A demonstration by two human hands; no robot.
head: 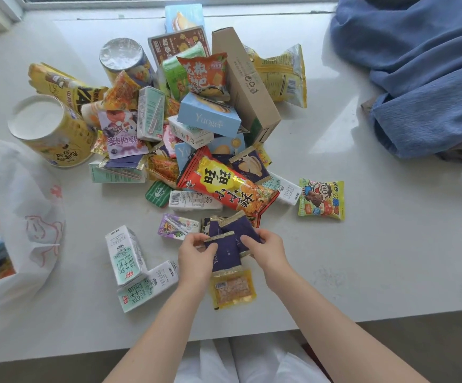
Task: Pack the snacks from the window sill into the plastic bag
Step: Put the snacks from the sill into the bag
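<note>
A heap of snacks (205,123) covers the middle of the white window sill (362,244). Near its front edge my left hand (195,258) and my right hand (265,251) both pinch a stack of dark blue sachets (228,252) with gold ends, left hand on the left edge, right hand on the right. A small yellow snack packet (233,290) lies just below the sachets. The white plastic bag (28,230) stands open at the left edge with a few boxes inside.
Two mint milk cartons (133,269) lie left of my hands. A red-and-yellow bag (225,183), a green candy packet (321,199), yellow tubs (53,131) and a brown carton (245,84) sit further back. Blue fabric (423,70) is piled at the right.
</note>
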